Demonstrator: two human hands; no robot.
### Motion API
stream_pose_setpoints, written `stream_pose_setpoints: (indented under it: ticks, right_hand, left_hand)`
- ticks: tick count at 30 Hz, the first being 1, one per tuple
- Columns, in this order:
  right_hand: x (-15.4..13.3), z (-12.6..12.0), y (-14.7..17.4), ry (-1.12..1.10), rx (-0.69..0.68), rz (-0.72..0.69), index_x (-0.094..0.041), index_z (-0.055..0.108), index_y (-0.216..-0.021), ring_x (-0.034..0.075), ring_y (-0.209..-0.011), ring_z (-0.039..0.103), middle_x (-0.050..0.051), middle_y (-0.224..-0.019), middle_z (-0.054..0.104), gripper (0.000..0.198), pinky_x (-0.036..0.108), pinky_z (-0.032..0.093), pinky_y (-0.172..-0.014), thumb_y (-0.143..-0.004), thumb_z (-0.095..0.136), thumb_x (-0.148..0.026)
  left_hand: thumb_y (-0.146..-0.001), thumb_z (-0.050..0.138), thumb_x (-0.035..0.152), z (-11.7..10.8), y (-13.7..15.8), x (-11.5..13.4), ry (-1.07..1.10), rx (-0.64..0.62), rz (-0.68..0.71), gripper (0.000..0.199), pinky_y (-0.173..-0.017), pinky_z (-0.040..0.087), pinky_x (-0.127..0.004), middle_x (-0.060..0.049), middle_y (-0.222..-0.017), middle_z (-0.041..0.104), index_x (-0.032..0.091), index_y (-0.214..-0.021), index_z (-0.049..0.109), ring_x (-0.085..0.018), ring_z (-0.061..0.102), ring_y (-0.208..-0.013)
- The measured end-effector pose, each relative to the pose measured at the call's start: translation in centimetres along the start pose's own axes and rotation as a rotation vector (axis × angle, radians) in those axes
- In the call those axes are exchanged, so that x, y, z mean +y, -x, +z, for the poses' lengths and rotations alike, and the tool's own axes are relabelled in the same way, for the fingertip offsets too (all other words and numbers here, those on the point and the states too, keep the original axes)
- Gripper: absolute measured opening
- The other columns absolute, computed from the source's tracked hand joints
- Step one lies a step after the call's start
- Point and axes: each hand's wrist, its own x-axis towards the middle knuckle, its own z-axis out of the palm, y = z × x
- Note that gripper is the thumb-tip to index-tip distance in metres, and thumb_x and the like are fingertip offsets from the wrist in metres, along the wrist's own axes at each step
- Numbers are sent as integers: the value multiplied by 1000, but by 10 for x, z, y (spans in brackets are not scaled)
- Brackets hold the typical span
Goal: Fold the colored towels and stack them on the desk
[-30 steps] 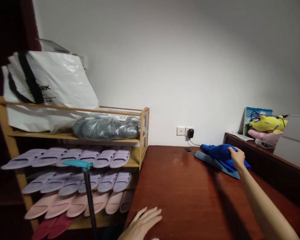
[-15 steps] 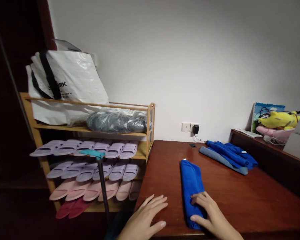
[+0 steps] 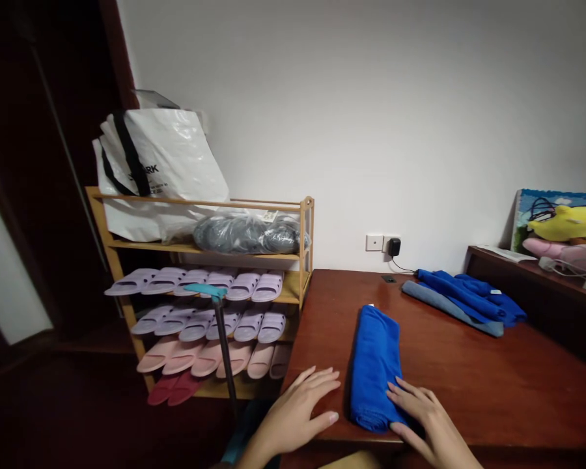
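Fingers (image 3: pixel 325 378) flank folded blue cloth (image 3: pixel 376 365)

Left hand (image 3: pixel 300 413) spreads empty just beside the cloth on the tabletop (image 3: pixel 327 312); right hand (image 3: pixel 427 417) touches its right edge, unclenched. Light, even pressure from both sides should keep the layers neat.

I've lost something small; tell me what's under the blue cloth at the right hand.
The blue cloth lies on the brown tabletop, visible around it. The surface directly beneath is covered and cannot be seen.

The right hand (image 3: pixel 428 418) touches a folded blue cloth (image 3: pixel 375 365) on the table (image 3: pixel 473 384), left hand (image 3: pixel 300 409) near it.
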Motion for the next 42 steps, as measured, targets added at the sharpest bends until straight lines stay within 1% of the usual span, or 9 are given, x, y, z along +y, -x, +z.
stream_pose_setpoints:
  ticks: [6, 12, 16, 20, 23, 27, 31, 38, 42]
  right_hand:
    - [24, 11, 15, 75, 194, -51, -33, 63, -113, 22, -120, 50, 1, -127, 55, 32, 41, 46, -95, -90, 41, -38]
    - [46, -39, -6, -154, 411, 254, -25, 66, -107, 24, -104, 61, 7, -116, 63, 39, 36, 51, -86, -88, 38, -46]
    - [2, -54, -46, -258, 326, 216, -18, 65, -107, 24, -94, 64, 11, -105, 67, 47, 37, 51, -85, -90, 31, -44]
    - [-73, -45, -64, -341, -23, -220, -23, 59, -120, 18, -122, 48, 5, -133, 51, 40, 29, 38, -103, -90, 39, -41]
    - [-95, -37, -60, -335, -180, -355, -26, 46, -133, 17, -129, 39, 4, -143, 38, 44, 32, 33, -107, -91, 37, -36]
    - [-67, -25, -48, -138, -120, -114, -23, 50, -130, 24, -128, 40, 9, -140, 42, 46, 44, 31, -108, -89, 42, -40]
    - [-27, -19, -35, -80, -101, -25, -20, 55, -125, 23, -129, 40, 10, -135, 48, 48, 44, 29, -109, -88, 41, -46]
    - [40, -54, -3, 179, -44, 130, -24, 65, -90, 25, -117, 52, 6, -126, 57, 32, 43, 42, -95, -87, 39, -43]
    - [75, -69, 13, 402, 197, 315, -20, 65, -95, 31, -103, 59, 13, -123, 57, 39, 46, 47, -84, -85, 38, -46]
  left_hand:
    - [-87, 57, 39, 0, -1, 1, 12, -9, -16, 46, -111, 25, -45, 0, -141, 45, 31, -132, 49, -22, 37, -131]
    - [-87, 57, 39, 3, -3, -3, 71, -1, -9, 41, -112, 23, -43, 0, -137, 50, 29, -127, 54, -21, 39, -130]
    - [-92, 48, 45, 8, -3, -8, 137, 21, -83, 46, -113, 21, -42, 0, -143, 42, 31, -136, 45, -21, 35, -133]
    - [-99, 24, 46, 5, 0, -9, 261, 110, -135, 54, -114, 14, -39, 2, -154, 12, 30, -149, 10, -18, 13, -140]
    - [-100, 20, 45, -2, 2, -4, 274, 134, -88, 50, -114, 11, -39, 4, -155, 7, 33, -148, 12, -18, 7, -141]
    - [-98, 33, 45, -5, 2, 6, 112, 46, -22, 47, -113, 10, -47, 3, -153, 16, 37, -144, 28, -22, 13, -140]
    - [-87, 55, 44, 0, 1, 9, 6, -48, -36, 53, -111, 14, -50, -3, -148, 33, 33, -137, 42, -24, 27, -137]
    - [-85, 56, 38, 4, 2, 6, -17, -16, -19, 49, -111, 16, -47, -3, -145, 39, 29, -133, 49, -23, 31, -135]
    - [-85, 56, 39, 6, 3, 5, -18, -1, -14, 50, -111, 17, -47, -3, -145, 39, 30, -133, 48, -23, 31, -135]
